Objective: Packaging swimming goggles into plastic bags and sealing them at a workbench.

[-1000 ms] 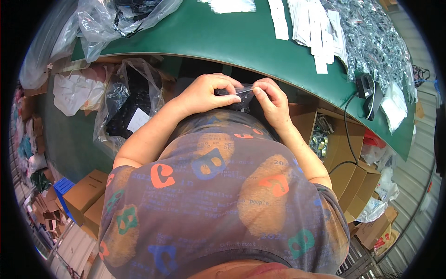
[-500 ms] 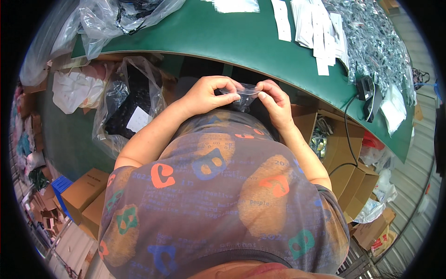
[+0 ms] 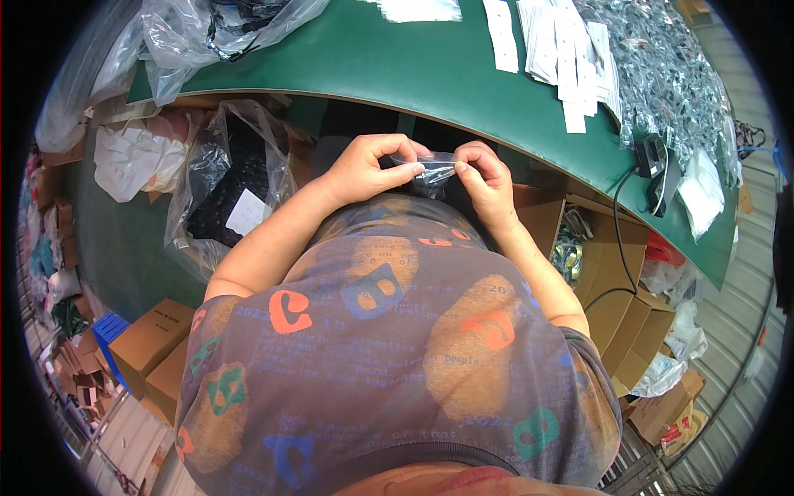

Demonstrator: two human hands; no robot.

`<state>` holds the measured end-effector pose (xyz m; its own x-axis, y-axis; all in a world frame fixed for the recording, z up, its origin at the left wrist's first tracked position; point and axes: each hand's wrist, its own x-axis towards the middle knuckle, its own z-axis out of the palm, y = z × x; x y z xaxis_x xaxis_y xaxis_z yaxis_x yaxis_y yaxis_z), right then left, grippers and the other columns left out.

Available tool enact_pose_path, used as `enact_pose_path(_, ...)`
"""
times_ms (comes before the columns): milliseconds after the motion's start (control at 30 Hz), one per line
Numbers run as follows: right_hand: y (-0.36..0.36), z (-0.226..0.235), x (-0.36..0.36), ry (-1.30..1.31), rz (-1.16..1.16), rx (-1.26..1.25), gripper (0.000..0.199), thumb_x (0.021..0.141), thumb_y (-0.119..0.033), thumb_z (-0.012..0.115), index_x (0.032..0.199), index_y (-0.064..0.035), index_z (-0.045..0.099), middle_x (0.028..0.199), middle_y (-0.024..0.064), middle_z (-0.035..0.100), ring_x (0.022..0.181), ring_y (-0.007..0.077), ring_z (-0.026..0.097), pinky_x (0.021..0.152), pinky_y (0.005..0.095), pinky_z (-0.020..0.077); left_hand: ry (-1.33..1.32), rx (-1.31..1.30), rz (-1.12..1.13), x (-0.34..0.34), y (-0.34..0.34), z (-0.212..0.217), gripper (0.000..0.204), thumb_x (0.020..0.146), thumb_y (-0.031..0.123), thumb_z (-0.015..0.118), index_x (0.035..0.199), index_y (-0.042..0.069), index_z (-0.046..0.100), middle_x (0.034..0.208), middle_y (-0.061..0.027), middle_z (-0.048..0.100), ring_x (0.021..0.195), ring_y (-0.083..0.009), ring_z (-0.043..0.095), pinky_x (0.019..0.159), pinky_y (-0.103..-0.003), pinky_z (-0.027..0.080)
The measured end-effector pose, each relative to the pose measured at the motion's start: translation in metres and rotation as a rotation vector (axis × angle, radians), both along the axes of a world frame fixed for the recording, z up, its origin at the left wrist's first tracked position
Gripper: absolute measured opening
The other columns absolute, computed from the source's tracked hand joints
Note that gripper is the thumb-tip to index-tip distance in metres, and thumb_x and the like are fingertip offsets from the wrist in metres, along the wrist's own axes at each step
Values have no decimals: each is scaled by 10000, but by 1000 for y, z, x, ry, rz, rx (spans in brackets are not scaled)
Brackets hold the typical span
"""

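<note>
A small clear plastic bag (image 3: 434, 172) is stretched between my two hands, just short of the table's near edge. My left hand (image 3: 374, 169) pinches one top corner between thumb and fingers. The opposite top corner is pinched by my right hand (image 3: 486, 178). The bag's upper edge runs nearly straight from hand to hand, and its body hangs below. Something dark shows through the plastic, but I cannot make out what it is.
On the green table (image 3: 397, 74) lie white paper cards (image 3: 562, 62), a heap of small clear bags (image 3: 662, 74) and a black corded device (image 3: 657, 174). A large plastic bag (image 3: 231, 190) of dark items sits left under the table; an open cardboard box (image 3: 612, 281) stands right.
The bag's mouth, a wide gaping loop before, is now flattened and drawn together. My right hand has moved slightly left, nearer the left hand.
</note>
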<state>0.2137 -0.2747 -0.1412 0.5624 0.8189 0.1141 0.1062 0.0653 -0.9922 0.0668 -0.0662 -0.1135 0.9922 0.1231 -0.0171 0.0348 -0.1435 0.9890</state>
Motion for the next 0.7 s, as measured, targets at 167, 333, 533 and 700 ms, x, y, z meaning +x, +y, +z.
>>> enact_pose_path(167,0,-4,-1,246,-14,-29,94,947,-69,669,999,9,667,997,34,614,931,114,577,825,261,473,58,-84,58,1,-3,-7,137,952,137,714,894,36,641,1165,-109,741,916,-98,655,800,-266,529)
enact_pose_path(333,1,-4,1,166,7,-41,107,945,-87,687,1006,0,678,990,24,618,908,108,587,816,252,477,59,-110,49,2,-2,-7,134,954,130,712,895,33,641,1163,-109,738,906,-92,648,800,-262,528)
enact_pose_path(533,3,-3,3,83,25,-49,87,945,-79,683,976,2,681,950,15,611,863,100,570,767,253,469,76,-120,46,3,-3,-5,137,956,128,711,887,32,642,1161,-111,736,893,-91,648,796,-265,531)
enact_pose_path(700,4,-2,-3,100,-13,-45,87,947,-73,677,984,6,677,946,16,612,853,100,567,755,253,467,51,-127,56,4,-5,-3,119,928,110,718,880,21,656,1131,-97,744,874,-91,631,802,-272,527)
